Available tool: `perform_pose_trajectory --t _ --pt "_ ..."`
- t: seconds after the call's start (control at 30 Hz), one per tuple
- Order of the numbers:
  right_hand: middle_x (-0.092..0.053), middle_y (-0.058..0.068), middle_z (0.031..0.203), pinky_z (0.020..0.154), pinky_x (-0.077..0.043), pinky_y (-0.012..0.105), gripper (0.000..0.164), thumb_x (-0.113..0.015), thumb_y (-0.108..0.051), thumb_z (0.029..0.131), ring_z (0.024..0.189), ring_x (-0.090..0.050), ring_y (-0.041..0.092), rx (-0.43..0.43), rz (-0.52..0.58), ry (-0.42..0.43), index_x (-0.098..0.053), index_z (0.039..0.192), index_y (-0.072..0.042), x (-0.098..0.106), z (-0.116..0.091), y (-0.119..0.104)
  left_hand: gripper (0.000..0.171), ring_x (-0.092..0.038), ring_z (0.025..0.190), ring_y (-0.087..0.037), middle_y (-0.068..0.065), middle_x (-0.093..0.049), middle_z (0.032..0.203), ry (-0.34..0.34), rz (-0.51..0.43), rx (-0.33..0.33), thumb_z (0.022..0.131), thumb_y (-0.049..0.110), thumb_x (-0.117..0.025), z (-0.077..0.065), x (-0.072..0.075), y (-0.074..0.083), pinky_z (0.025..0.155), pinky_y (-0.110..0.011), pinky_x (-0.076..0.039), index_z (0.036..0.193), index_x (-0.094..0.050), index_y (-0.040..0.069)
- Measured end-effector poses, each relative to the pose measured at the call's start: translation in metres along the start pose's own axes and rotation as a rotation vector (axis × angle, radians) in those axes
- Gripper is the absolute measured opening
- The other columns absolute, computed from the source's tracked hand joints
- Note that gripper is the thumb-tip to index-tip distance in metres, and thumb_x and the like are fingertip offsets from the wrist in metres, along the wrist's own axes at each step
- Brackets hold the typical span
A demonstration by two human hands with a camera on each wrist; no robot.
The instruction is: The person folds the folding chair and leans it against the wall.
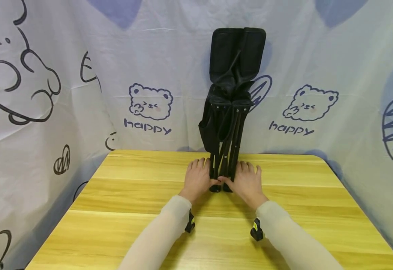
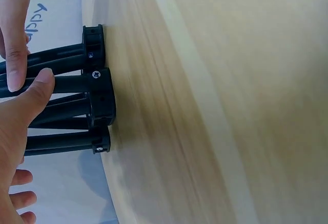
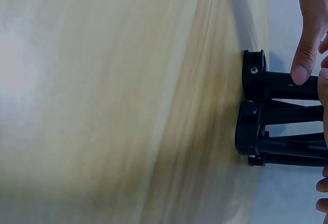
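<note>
A black folding camp chair [image 1: 229, 112], folded into a narrow bundle, stands upright on the table with its feet down and its backrest panels at the top. My left hand [image 1: 197, 178] holds the lower legs from the left, its thumb laid across their front. From the right, my right hand [image 1: 248, 183] holds them too, and its thumb crosses the front toward the other. Both thumb tips lie on the front tubes just above the black plastic feet [image 2: 102, 98], which have screws in them. The right wrist view shows these leg ends [image 3: 251, 129] at the tabletop.
The wood-grain table [image 1: 125, 221] carries the chair near its far edge. Behind it hangs a pale curtain [image 1: 169, 48] with bear drawings, close to the chair; it also runs along both sides. Black wrist devices [image 1: 257, 230] sit at both sleeves.
</note>
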State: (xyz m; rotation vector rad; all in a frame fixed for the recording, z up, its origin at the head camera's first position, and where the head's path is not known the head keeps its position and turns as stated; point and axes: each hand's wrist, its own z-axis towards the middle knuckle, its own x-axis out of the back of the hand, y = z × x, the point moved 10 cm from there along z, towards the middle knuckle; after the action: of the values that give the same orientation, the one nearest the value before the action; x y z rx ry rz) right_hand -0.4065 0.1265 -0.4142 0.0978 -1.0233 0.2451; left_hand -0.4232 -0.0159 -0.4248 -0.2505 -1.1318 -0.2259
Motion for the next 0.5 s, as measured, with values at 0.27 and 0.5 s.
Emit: perform_pose_trajectory --t 0.27,0.5 --pt "-0.062 0.021 0.120 0.098 -0.031 0.066 0.094 -0.052 -0.077 0.083 0.114 -0.054 0.041 -0.036 0.003 -0.082 -0.059 0.125 0.006 -0.012 0.008 0.004 0.101 -0.049 0.123 -0.032 -0.012 -0.053 0.136 -0.063 -0.028 0.057 0.073 0.080 -0.059 0.010 -0.014 -0.006 0.104 -0.046 -0.039 0.144 -0.047 0.009" --pt "-0.062 0.021 0.119 0.098 -0.030 0.068 0.093 -0.052 -0.075 0.085 0.114 -0.052 0.041 -0.062 0.021 -0.099 -0.056 0.128 0.007 -0.014 0.016 0.007 0.101 -0.051 0.120 -0.032 -0.011 -0.056 0.133 -0.013 -0.024 0.063 0.072 0.079 -0.060 0.019 -0.015 -0.006 0.100 -0.046 -0.042 0.144 -0.048 0.010"
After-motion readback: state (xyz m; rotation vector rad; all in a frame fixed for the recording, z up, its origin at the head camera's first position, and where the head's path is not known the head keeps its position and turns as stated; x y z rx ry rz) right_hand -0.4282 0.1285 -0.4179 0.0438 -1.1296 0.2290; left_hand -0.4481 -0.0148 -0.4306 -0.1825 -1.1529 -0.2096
